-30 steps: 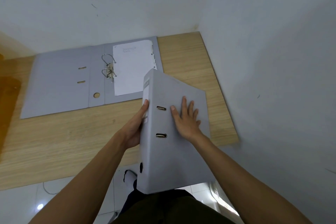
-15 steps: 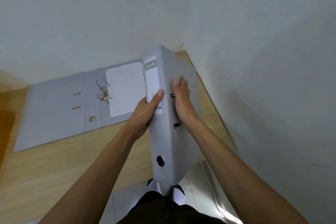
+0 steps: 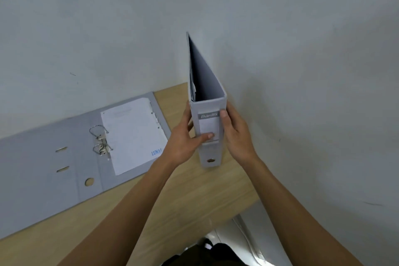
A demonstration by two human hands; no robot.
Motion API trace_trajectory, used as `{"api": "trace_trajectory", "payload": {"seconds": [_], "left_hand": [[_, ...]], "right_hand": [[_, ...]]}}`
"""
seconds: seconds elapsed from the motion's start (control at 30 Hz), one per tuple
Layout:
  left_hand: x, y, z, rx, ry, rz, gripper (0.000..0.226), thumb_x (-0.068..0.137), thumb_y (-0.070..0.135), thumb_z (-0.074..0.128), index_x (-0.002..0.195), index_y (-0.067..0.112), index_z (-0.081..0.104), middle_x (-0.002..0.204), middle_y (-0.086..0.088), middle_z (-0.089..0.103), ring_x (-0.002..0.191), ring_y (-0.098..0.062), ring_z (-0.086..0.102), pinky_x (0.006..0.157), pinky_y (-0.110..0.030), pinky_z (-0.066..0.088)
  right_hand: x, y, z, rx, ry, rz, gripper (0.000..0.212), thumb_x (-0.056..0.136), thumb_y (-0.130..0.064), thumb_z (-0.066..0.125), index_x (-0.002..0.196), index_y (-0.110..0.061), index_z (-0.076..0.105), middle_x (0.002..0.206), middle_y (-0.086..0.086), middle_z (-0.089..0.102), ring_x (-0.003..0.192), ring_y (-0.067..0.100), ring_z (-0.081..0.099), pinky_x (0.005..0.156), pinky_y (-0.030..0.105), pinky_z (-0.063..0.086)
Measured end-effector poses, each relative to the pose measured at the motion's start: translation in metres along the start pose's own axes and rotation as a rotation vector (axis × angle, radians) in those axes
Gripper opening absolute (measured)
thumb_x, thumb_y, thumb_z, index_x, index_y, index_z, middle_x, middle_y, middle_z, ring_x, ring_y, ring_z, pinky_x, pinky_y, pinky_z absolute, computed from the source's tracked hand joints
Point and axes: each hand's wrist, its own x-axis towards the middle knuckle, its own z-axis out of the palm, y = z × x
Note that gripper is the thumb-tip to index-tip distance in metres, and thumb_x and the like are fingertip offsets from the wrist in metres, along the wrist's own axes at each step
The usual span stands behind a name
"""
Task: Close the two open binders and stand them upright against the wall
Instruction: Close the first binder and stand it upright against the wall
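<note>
A closed grey binder stands upright on the wooden desk in the corner, its labelled spine facing me. My left hand grips its left side with the thumb across the spine label. Against its right side, my right hand holds on with the thumb at the spine's edge. A second grey binder lies open and flat on the desk to the left, its metal rings open and a white sheet on its right half.
Pale walls meet in a corner behind and to the right of the upright binder. The desk's front edge runs diagonally below my arms, with tiled floor visible beneath at lower right.
Both hands have turned the closed binder from lying tilted in front of me to standing upright, and moved it away from me into the corner of the desk.
</note>
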Motion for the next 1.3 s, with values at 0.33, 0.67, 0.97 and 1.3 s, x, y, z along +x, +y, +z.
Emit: {"api": "trace_trajectory", "payload": {"seconds": [0.33,0.67,0.97,1.3], "left_hand": [[0.057,-0.004,0.015,0.056,-0.107,0.008,0.117,0.081,0.024,0.084,0.165,0.022,0.003,0.16,0.0,0.043,0.14,-0.021,0.05,0.107,-0.026,0.049],[0.134,0.016,0.025,0.157,-0.069,-0.018,0.123,0.084,0.023,0.082,0.163,0.023,-0.012,0.166,-0.006,0.032,0.147,-0.03,0.042,0.108,-0.034,0.044],[0.167,0.015,0.042,0.158,-0.056,-0.061,0.112,0.09,0.017,0.076,0.163,0.025,-0.009,0.171,-0.006,0.019,0.153,-0.032,0.032,0.115,-0.054,0.041],[0.168,0.015,0.043,0.175,-0.037,-0.139,0.105,0.091,0.02,0.075,0.165,0.018,0.0,0.169,-0.009,0.027,0.155,-0.025,0.028,0.116,-0.046,0.042]], "right_hand": [[0.015,0.025,-0.018,-0.042,0.14,0.134,0.038,0.105,-0.042,0.043,0.133,-0.027,0.064,0.115,-0.018,0.075,0.108,0.002,0.069,0.083,0.021,0.055],[0.091,0.04,-0.03,0.17,0.312,0.407,0.037,0.095,-0.05,0.061,0.101,-0.014,0.059,0.109,0.016,0.072,0.1,0.028,0.075,0.084,0.042,0.064],[0.121,0.057,-0.029,0.108,0.269,0.395,0.026,0.099,-0.04,0.058,0.087,-0.018,0.063,0.097,0.008,0.074,0.098,0.025,0.073,0.092,0.047,0.061],[0.12,0.062,-0.029,0.107,0.283,0.366,0.023,0.098,-0.039,0.061,0.083,-0.022,0.063,0.089,-0.005,0.072,0.096,0.02,0.072,0.09,0.044,0.061]]}}
